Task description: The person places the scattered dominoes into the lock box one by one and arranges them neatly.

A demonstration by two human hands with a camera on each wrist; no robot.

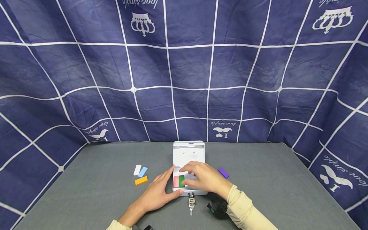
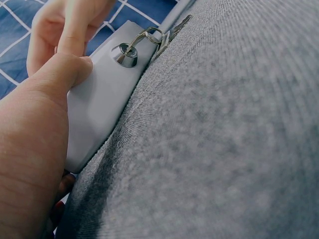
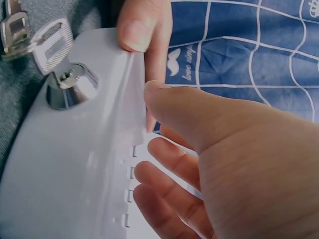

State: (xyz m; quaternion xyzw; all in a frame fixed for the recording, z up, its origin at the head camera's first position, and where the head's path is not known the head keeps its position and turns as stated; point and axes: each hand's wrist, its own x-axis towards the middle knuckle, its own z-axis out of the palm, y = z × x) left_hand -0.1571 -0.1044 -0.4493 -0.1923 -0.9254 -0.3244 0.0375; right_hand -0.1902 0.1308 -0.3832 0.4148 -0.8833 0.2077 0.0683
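A white metal cash box (image 1: 198, 193) stands with its lid (image 1: 188, 158) raised at the back. Inside, at the front left, a pink block (image 1: 176, 181) and a green block (image 1: 181, 179) lie side by side. My left hand (image 1: 156, 194) rests against the box's left side with fairly straight fingers, its thumb at the front edge. Over the box is my right hand (image 1: 209, 179), thumb and fingers apart and loosely bent, the thumb tip by the green block. Nothing shows between those fingers in the right wrist view. A key (image 3: 54, 47) sits in the front lock (image 3: 72, 87).
Left of the box lie a white block (image 1: 137, 170), a light blue block (image 1: 142, 172) and an orange block (image 1: 141, 180). A purple block (image 1: 223, 172) lies to the right. More keys (image 1: 191, 204) hang from the lock over the grey tabletop (image 1: 95, 191). Blue checked cloth (image 1: 189, 70) stands behind.
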